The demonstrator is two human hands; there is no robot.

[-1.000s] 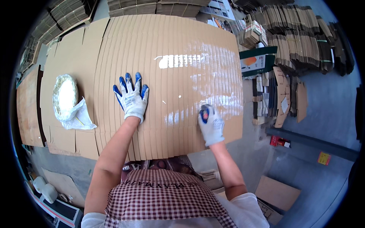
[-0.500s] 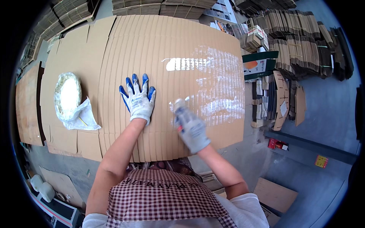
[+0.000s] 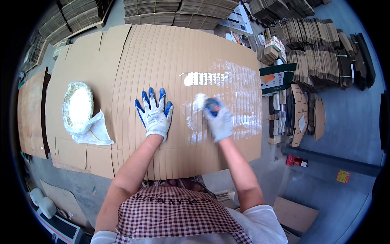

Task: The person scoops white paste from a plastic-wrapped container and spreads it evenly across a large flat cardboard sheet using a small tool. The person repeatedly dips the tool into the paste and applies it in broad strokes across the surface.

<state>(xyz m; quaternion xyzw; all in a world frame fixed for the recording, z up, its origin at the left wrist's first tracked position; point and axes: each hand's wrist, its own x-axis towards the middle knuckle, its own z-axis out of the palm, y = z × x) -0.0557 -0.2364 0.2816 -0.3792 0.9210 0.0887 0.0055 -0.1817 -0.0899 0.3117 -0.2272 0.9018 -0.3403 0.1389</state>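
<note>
Cardboard sheets (image 3: 162, 65), fanned out, bear the left hand (image 3: 154, 114), fingers spread flat. Right hand (image 3: 218, 120) curls around a blurred white pad (image 3: 200, 100) on the wet, shiny patch (image 3: 227, 97).

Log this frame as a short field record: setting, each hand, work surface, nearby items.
setting: cardboard workshop, seen from the head camera
left hand: gloved, fingers spread, pressed flat on the fanned cardboard sheets
right hand: gloved, blurred, gripping a small white applicator against the sheets
surface state: glossy wet patch across the sheets beside the right hand
left side: round white tub sitting in a plastic bag
right side: bundled cardboard stacks on the floor
</note>
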